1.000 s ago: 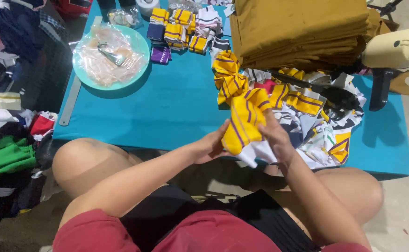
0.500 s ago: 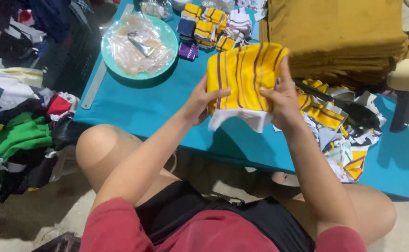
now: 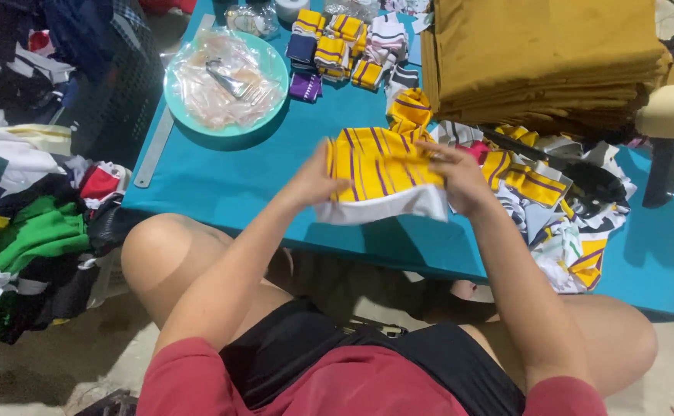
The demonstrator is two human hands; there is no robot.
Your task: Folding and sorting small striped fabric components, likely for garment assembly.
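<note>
Nearest to me, at the bottom of the frame, the seated person's bare knees and red top fill the view, and just above them, in the middle of the picture, both hands hold up a yellow knitted cloth piece with purple stripes and a white lower edge (image 3: 381, 176). The left hand (image 3: 311, 183) pinches its left edge with fingers closed on the fabric; the right hand (image 3: 460, 179) grips the right edge, fingers curled over the top. The piece looks soft and ribbed, spread flat but not yet folded small.

It hangs over the near edge of the low teal table (image 3: 221, 185). To the right lies a loose heap of yellow, white and black printed scraps (image 3: 560, 223), unsorted as far as I can judge. Further up, at top centre, sit small folded striped bundles (image 3: 337, 46), seemingly finished. Upper left rests a round teal plate holding crinkled clear plastic bags (image 3: 225, 81); upper right, a thick stack of mustard fabric (image 3: 545, 54).
</note>
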